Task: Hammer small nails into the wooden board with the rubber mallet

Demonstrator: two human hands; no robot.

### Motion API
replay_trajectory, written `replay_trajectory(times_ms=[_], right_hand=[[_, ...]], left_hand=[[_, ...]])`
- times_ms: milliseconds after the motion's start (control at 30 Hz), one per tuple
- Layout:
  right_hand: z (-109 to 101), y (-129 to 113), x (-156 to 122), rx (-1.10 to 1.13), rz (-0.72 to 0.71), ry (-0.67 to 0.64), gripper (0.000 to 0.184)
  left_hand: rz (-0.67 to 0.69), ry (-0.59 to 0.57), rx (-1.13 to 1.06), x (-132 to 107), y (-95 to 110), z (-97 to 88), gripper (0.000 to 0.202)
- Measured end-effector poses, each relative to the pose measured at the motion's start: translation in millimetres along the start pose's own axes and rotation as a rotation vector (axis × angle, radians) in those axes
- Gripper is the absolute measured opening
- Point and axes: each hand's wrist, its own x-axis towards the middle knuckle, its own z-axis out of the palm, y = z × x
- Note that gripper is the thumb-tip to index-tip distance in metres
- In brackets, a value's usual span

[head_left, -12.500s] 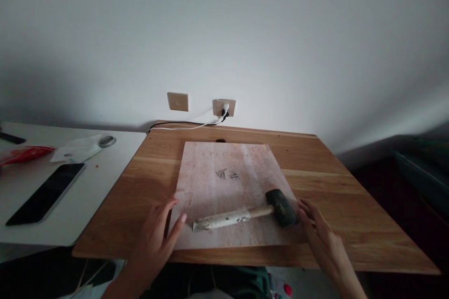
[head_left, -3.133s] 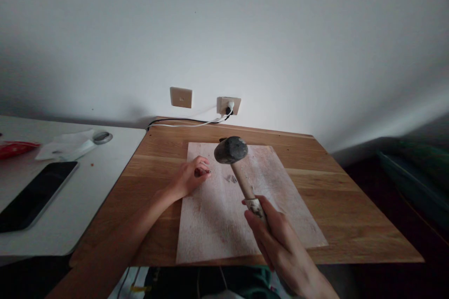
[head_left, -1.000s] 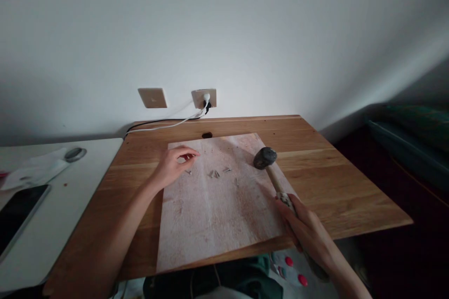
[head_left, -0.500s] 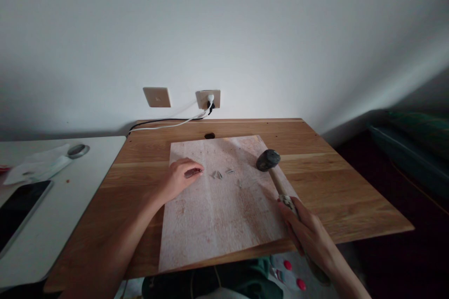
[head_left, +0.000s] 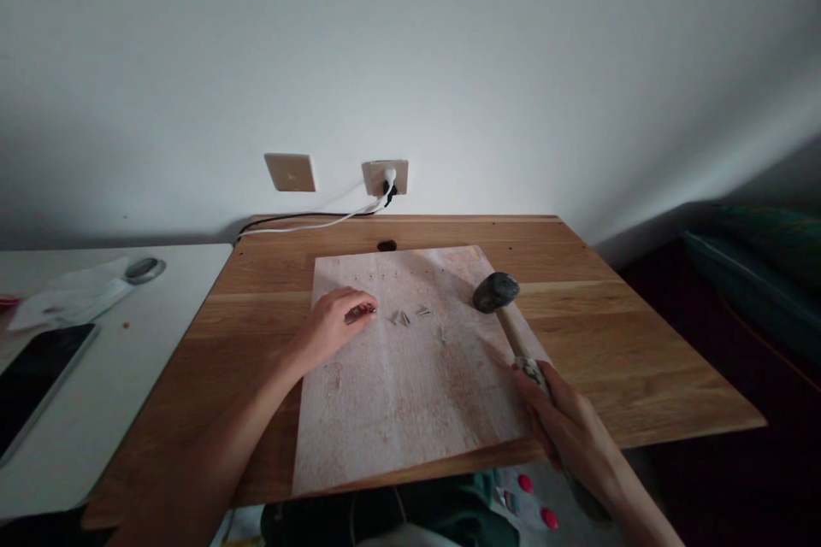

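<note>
My left hand [head_left: 337, 318] rests on the left part of a pale, whitewashed-looking board [head_left: 385, 419], its thumb and fingers pinched together. A small glint shows at the fingertips, but what they hold is too small to make out. Just right of them lie several loose silvery fasteners [head_left: 403, 319], screws or nails. A row of small dark dots [head_left: 396, 275] runs along the board's far part. My right hand [head_left: 558, 406] is wrapped round the handle of a black-headed mallet [head_left: 496, 292]. The mallet's head points away from me, over the board's right edge.
The board lies on a wooden desk [head_left: 641, 359] against a wall. Cables [head_left: 308, 225] run from a wall socket [head_left: 385, 178] along the desk's back edge. At left a white table [head_left: 115, 376] bears a phone [head_left: 44, 385], a roll of tape [head_left: 144, 270] and crumpled plastic.
The whole view has shifted slightly, so things sit a little further right. Both hands keep nearly the same place over the board, and the mallet is still held in my right hand.
</note>
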Motion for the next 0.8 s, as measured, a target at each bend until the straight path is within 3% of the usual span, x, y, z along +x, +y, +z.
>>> replay_trajectory(times_ms=[500,800], right_hand=[[-1.6,-9.5,-2.7,0.029,0.027,-0.036,0.05],[-3.0,-5.1,-0.7,0.012,0.02,-0.025,0.046]], left_hand=[[0.021,0.004,-0.006,0.3,-3.2,2.1,0.007],[0.005,0.032,-0.067,0.1,-5.5,5.3,0.021]])
